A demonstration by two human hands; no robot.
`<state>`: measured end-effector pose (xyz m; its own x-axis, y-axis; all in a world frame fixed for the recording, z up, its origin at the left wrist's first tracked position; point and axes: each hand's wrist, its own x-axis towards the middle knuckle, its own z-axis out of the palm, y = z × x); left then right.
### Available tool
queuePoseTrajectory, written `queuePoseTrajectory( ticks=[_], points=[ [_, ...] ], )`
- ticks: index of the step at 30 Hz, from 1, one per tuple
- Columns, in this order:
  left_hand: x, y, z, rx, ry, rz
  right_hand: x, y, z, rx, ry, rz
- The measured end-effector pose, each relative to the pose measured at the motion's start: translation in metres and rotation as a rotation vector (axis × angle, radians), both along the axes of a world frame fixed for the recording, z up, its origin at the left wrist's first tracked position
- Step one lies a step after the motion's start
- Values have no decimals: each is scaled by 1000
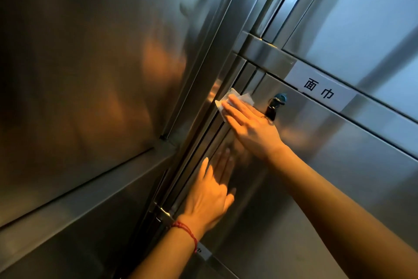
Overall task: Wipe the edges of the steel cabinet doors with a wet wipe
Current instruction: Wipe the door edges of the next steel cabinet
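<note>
I see a wide steel panel [79, 64] filling the left half of the frame, dim and carrying warm blurred reflections. To its right, in the lower right of the frame, sits the steel cabinet door [328, 177], closed, so I cannot tell what the cabinet holds. Above it, in the upper right, another door [362, 18] is also closed. A vertical steel frame strip [203, 88] runs diagonally through the centre, between the panel and the doors.

My right hand [251, 125] lies flat near the centre of the frame, fingers straight, pressing a white wet wipe [228, 102] against the left edge of the lower door, where it meets the frame strip. The wipe shows crumpled beyond the fingertips; that grip is open-handed, pressing rather than pinching.

My left hand [210, 195] rests flat lower down on the same door, fingers straight, holding nothing. A red string bracelet [187, 231] circles its wrist.

A white label [319, 88] with two black characters sits along the top edge of the lower door. Just right of my right hand, a key with a blue head [277, 102] sits in the door's lock. A metal hinge [162, 213] shows beside my left wrist.
</note>
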<state>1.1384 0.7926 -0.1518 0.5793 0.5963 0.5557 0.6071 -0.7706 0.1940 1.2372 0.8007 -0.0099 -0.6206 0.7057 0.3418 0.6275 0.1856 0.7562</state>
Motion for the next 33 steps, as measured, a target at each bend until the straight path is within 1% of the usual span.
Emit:
queuePoseTrajectory(
  ticks=[1,3,4,6,8,12,14,17,20,23,24,26,29,33],
  points=[
    [5,2,-8,44,2,30,0,0,0,-2,-16,-6],
    [12,1,-21,-2,28,31,1,0,1,-10,-28,-24],
    [14,0,-27,3,3,36,1,0,1,-17,-18,-32],
    [15,-5,-29,-51,-91,-6,1,0,0,-34,6,-44],
    [17,-8,-32,-3,-155,-40,0,0,-1,-41,13,-50],
    [20,-7,-33,20,-175,9,-1,-1,-5,-59,10,-32],
    [22,-12,-37,-25,-241,28,-1,-1,-5,-83,5,-29],
    [24,-21,-39,-45,-284,44,1,-1,-2,-81,-13,-19],
    [25,-20,-38,7,-239,80,2,0,-4,-77,-20,-25],
    [24,-24,-35,-98,-173,54,6,1,-8,-113,1,-21],
    [25,-24,-34,-90,-171,68,7,1,-9,-120,-12,-16],
    [26,-23,-30,-91,-201,112,9,2,-8,-102,-41,8],
    [40,-23,-43,-96,-266,55,8,4,-6,-95,-8,11],
    [44,-18,-47,-111,-271,51,6,4,-12,-41,-33,24]
  ],
)
